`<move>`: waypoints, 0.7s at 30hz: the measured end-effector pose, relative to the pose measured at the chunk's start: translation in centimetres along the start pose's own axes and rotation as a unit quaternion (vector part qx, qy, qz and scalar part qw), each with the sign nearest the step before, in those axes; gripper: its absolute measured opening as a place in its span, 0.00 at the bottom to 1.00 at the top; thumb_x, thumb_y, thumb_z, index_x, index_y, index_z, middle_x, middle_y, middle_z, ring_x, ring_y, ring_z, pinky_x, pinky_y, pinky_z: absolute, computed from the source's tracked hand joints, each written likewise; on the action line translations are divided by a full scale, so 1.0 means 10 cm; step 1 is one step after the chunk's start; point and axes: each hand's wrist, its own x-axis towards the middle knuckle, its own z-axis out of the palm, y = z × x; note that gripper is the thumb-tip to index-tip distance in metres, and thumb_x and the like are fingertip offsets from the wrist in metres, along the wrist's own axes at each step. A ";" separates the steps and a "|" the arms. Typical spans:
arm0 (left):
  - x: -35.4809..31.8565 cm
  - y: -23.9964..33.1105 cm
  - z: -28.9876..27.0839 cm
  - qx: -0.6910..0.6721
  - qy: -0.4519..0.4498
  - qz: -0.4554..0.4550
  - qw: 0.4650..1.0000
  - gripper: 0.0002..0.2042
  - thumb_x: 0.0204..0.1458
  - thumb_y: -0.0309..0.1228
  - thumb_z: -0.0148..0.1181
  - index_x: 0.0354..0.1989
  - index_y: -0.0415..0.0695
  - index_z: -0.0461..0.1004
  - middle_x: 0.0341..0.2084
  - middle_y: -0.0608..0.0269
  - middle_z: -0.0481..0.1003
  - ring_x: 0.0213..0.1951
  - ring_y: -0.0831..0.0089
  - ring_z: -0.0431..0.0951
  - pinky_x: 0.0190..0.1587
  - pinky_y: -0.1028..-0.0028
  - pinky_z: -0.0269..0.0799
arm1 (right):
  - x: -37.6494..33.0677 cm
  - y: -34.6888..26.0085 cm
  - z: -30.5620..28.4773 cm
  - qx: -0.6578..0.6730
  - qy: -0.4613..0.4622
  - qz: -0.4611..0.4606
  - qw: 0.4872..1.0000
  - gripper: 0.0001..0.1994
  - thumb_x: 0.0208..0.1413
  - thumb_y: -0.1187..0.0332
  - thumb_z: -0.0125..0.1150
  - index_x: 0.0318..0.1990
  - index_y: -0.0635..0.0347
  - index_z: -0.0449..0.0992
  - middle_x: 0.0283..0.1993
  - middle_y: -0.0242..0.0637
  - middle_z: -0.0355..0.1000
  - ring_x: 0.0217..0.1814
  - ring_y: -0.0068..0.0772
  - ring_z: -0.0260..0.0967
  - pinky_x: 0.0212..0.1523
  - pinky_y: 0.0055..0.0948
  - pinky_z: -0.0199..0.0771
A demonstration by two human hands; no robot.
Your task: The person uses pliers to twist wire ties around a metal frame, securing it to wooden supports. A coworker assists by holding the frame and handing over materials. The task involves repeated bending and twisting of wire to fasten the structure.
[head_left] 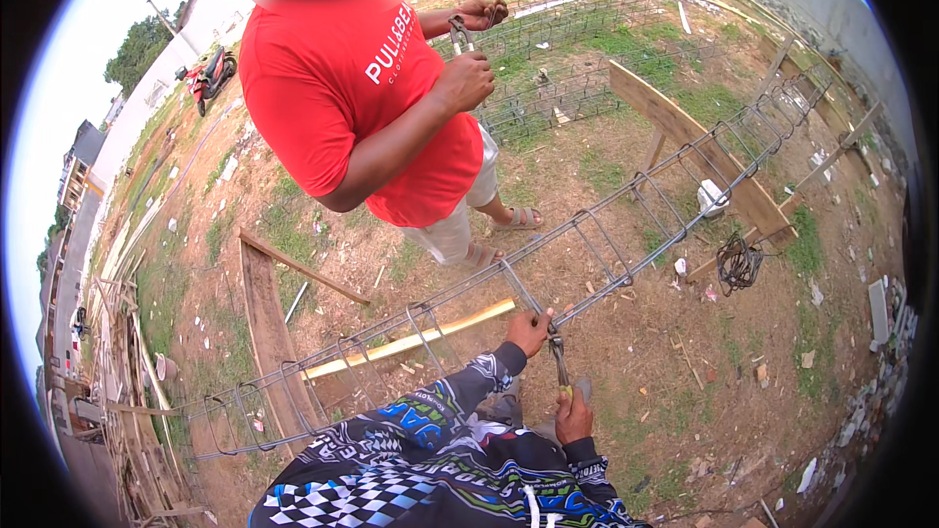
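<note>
The ground (636,450) was patchy earth. Steel cages (577,88) lay toward one o'clock, a wire coil (738,266) toward three, timber (127,381) toward eight.

Open-air building site (636,391): rebar cages (626,281), timber planks (665,125)

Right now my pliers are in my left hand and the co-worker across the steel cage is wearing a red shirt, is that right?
Not quite: the head view shows your pliers in your right hand; your left hand is at the steel cage. The co-worker across it wears a red shirt.
</note>
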 end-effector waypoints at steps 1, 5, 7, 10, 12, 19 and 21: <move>-0.01 0.01 0.00 -0.005 -0.003 -0.003 1.000 0.29 0.56 0.54 0.53 0.22 0.36 0.77 0.14 0.55 0.74 0.20 0.64 0.76 0.29 0.64 0.70 | 0.00 0.00 -0.06 0.000 -0.020 0.012 1.000 0.17 0.65 0.56 0.47 0.46 0.63 0.70 0.32 0.52 0.74 0.32 0.52 0.74 0.33 0.43 0.72; -0.03 0.08 0.01 -0.053 0.019 0.015 0.998 0.27 0.55 0.50 0.56 0.17 0.36 0.73 0.11 0.46 0.69 0.17 0.53 0.71 0.26 0.57 0.65 | 0.15 0.05 -0.24 0.559 -0.304 0.267 0.724 0.14 0.62 0.57 0.55 0.46 0.58 0.70 0.29 0.41 0.72 0.29 0.37 0.73 0.29 0.37 0.72; -0.06 0.14 -0.03 -0.063 0.017 0.022 0.998 0.27 0.55 0.51 0.56 0.18 0.36 0.73 0.11 0.47 0.69 0.18 0.53 0.72 0.26 0.57 0.66 | 0.16 0.21 -0.21 0.721 -0.402 0.260 0.502 0.14 0.60 0.59 0.58 0.46 0.58 0.70 0.29 0.37 0.71 0.29 0.32 0.73 0.28 0.37 0.71; -0.03 0.08 -0.03 -0.055 0.027 0.028 0.998 0.27 0.55 0.51 0.56 0.18 0.36 0.73 0.11 0.48 0.70 0.18 0.54 0.74 0.26 0.59 0.67 | 0.17 0.19 -0.23 0.651 -0.393 0.227 0.608 0.15 0.58 0.62 0.61 0.47 0.59 0.69 0.31 0.36 0.70 0.28 0.31 0.72 0.28 0.33 0.72; 0.02 0.03 -0.01 -0.042 0.020 0.025 0.999 0.27 0.55 0.51 0.55 0.19 0.36 0.75 0.12 0.50 0.72 0.20 0.56 0.76 0.28 0.61 0.69 | 0.18 0.12 -0.26 0.532 -0.342 0.217 0.744 0.16 0.57 0.62 0.62 0.48 0.59 0.69 0.32 0.36 0.71 0.29 0.32 0.72 0.30 0.34 0.72; -0.01 0.04 -0.01 -0.052 -0.016 -0.005 0.999 0.28 0.56 0.53 0.52 0.23 0.35 0.78 0.16 0.52 0.76 0.24 0.58 0.79 0.32 0.63 0.72 | -0.01 -0.21 -0.44 0.038 -0.053 0.006 0.998 0.21 0.56 0.62 0.60 0.54 0.63 0.68 0.36 0.48 0.74 0.32 0.50 0.73 0.34 0.43 0.73; 0.02 -0.02 0.02 -0.058 -0.006 0.005 0.998 0.27 0.56 0.52 0.53 0.21 0.34 0.76 0.15 0.48 0.74 0.23 0.55 0.77 0.31 0.61 0.70 | -0.09 -0.31 -0.47 -0.048 0.013 -0.037 0.998 0.21 0.56 0.62 0.58 0.54 0.64 0.68 0.37 0.51 0.74 0.33 0.55 0.72 0.35 0.47 0.73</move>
